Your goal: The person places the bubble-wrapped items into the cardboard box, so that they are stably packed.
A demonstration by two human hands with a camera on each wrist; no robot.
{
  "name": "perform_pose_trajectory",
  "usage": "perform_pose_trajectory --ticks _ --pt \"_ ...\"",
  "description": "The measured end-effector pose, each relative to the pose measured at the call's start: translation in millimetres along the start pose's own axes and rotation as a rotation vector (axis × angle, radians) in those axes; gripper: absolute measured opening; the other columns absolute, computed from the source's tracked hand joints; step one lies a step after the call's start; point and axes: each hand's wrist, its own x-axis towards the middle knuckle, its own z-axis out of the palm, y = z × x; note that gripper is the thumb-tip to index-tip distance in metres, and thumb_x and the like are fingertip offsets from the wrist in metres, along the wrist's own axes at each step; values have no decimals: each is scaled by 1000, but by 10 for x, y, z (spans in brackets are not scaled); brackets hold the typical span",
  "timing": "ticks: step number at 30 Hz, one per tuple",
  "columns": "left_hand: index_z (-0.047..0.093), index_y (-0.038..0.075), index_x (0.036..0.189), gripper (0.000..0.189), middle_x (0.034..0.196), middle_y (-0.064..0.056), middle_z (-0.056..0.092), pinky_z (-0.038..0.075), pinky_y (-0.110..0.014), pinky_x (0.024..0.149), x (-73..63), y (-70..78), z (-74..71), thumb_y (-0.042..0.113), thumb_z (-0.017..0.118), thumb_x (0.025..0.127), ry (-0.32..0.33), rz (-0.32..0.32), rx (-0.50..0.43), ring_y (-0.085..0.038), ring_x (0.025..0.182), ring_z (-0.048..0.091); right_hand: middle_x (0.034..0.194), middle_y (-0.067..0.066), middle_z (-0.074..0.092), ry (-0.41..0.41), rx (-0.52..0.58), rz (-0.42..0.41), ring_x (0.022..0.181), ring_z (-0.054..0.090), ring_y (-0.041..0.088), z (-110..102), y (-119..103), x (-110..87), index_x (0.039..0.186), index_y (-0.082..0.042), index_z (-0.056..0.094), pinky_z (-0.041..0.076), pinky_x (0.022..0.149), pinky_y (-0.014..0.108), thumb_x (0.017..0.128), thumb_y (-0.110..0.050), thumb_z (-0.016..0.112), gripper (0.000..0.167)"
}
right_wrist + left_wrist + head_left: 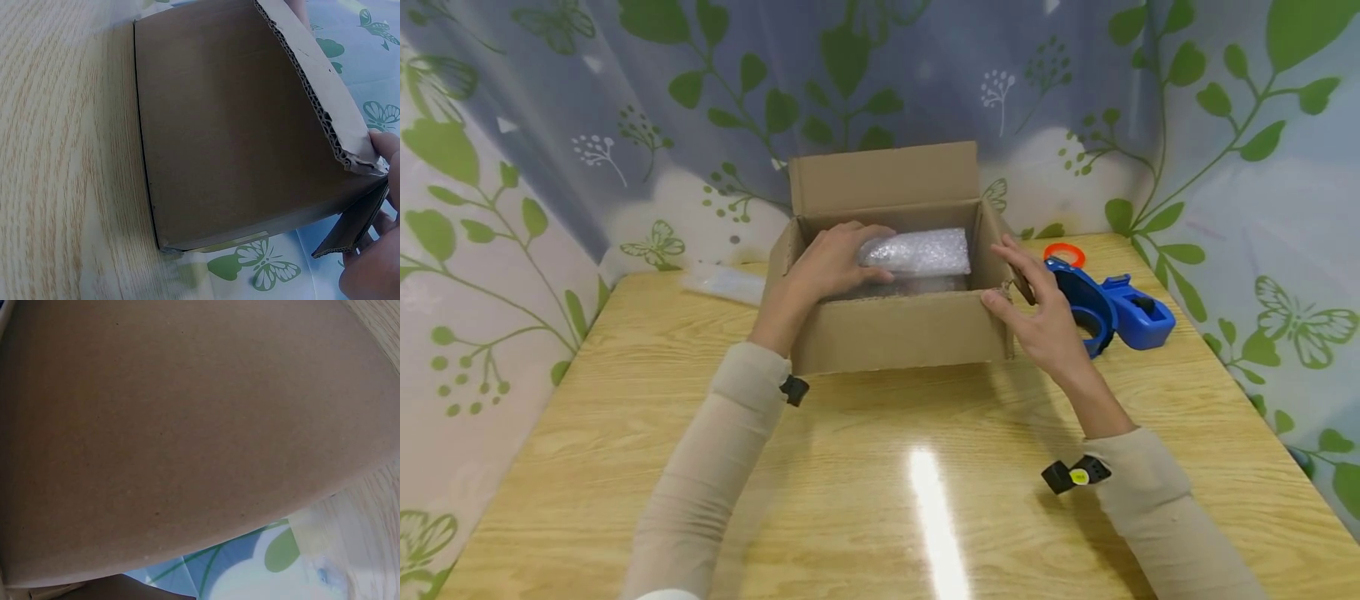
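An open cardboard box [895,337] sits on the table with its back flap raised. Inside it lies a bundle in clear bubble wrap [928,252]; the wrapping hides what it contains. My left hand [835,258] reaches over the box's left side and grips the bundle's left end between thumb and fingers. At the right front corner, my right hand [1041,321] holds the box, its thumb on the rim and its fingers by the side flap [353,219]. In the left wrist view, a cardboard side [187,425] fills most of the picture and hides the left hand's fingers.
Right of the box stand a blue tape dispenser [1142,321] and an orange ring [1066,254]. Clear plastic wrapping [730,283] lies to its left. Behind the wooden table [865,483] hangs a leaf-patterned curtain [925,83].
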Motion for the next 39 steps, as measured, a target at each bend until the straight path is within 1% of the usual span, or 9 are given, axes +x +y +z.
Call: perform_pose_trajectory --ticks 6,14,21,24,27,30,33,36,39 --pt "51 18 154 73 146 -14 57 38 -58 115 -5 -3 -1 46 77 92 -20 -13 17 -36 136 52 169 -7 30 7 -4 -11 157 24 20 9 -1 2 157 -24 49 26 125 53 101 -15 71 61" --pt "51 20 155 73 149 -13 55 39 -60 113 9 -21 23 45 78 92 -37 -3 27 -36 138 50 169 -8 30 4 -9 -7 157 23 22 8 -12 5 157 -25 48 26 125 56 101 -16 70 61" --pt "53 22 153 69 151 -10 55 37 -60 111 2 -8 11 44 78 93 -21 -13 13 -34 140 47 169 -9 30 6 -17 -12 157 23 21 10 -8 0 157 -26 48 27 124 58 101 -16 70 61" --pt "55 23 152 65 150 -8 56 37 -60 111 -14 -5 4 43 77 94 4 -15 16 -33 140 47 169 -9 30 9 -12 -11 157 24 21 16 -10 -3 157 -26 48 27 124 57 101 -15 70 60" --pt "57 24 149 61 149 -7 58 36 -60 111 -34 4 0 42 76 95 43 -8 29 -33 139 47 169 -9 30 8 -7 -4 157 24 21 17 -12 -8 157 -26 48 27 124 56 101 -16 70 60" --pt "60 22 147 56 148 -6 60 36 -60 113 -62 9 -9 38 76 96 97 12 44 -32 140 48 169 -9 30 2 -4 -2 157 22 21 28 -11 -8 157 -26 48 26 125 56 102 -16 70 60" --pt "62 18 144 51 146 -7 61 37 -58 115 -76 7 -25 33 76 97 166 50 38 -32 139 50 169 -8 30 0 -4 -5 157 22 21 35 -9 -7 157 -26 48 26 125 55 101 -16 70 60" --pt "65 14 141 48 144 -7 63 41 -51 114 -74 8 -59 29 76 97 227 86 -2 -32 135 53 169 -8 30 3 -8 -9 157 23 22 27 -10 -8 157 -26 48 27 125 56 102 -16 70 60" --pt "66 11 140 48 140 -8 66 43 -46 113 -91 -8 -152 29 76 97 261 92 -69 -31 130 56 169 -8 30 3 -5 -9 157 24 21 19 -14 -5 157 -25 48 27 125 55 102 -16 69 60"
